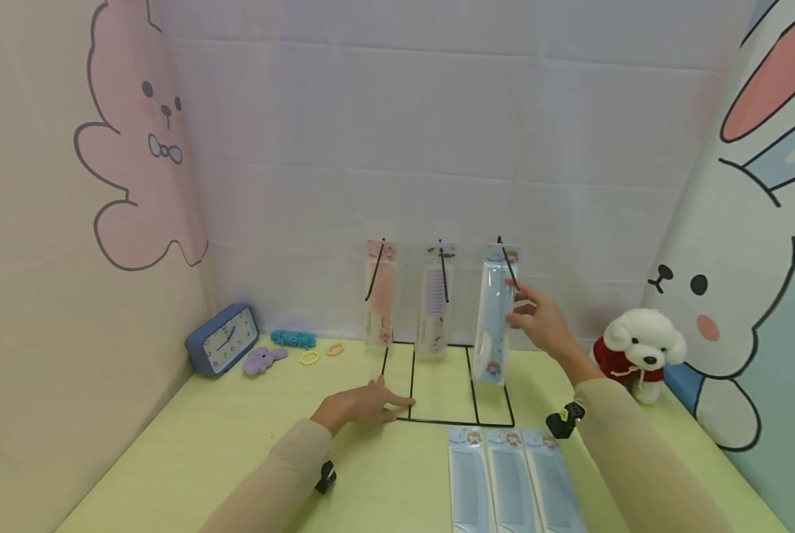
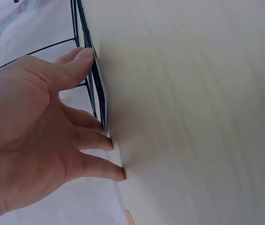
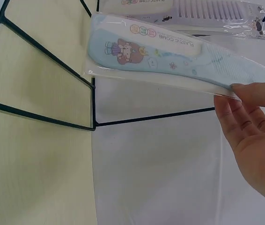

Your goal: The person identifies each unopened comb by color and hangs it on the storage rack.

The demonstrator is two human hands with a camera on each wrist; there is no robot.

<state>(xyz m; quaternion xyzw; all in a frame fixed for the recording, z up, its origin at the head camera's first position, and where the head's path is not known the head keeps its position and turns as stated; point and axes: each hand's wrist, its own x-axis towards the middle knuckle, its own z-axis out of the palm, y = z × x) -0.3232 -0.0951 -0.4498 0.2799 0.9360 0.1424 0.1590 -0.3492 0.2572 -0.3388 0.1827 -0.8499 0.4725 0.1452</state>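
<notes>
Clock (image 1: 229, 342): tabletop's (image 1: 171, 451) back left corner.
Left hand (image 1: 366, 404): fingers spread, gripping nothing, touching the wire rack's (image 1: 447, 422) front bar.
Hooks: I see pink comb (image 1: 384, 292), lilac comb (image 1: 434, 296), then blue comb (image 1: 494, 318), near the tabletop's back edge.
Right hand (image 1: 542, 323): thumb and fingers pinch the blue comb's packet.

Rack (image 1: 437, 422), combs (image 1: 514, 481), clock (image 1: 223, 340) on table (image 1: 171, 459)

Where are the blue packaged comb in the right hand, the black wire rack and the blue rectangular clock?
Held blue packaged comb (image 1: 495, 314): head view, package's middle.
Black wire rack (image 1: 431, 421): head view, base's front bar.
Blue rectangular clock (image 1: 229, 340): head view, dial.
</notes>
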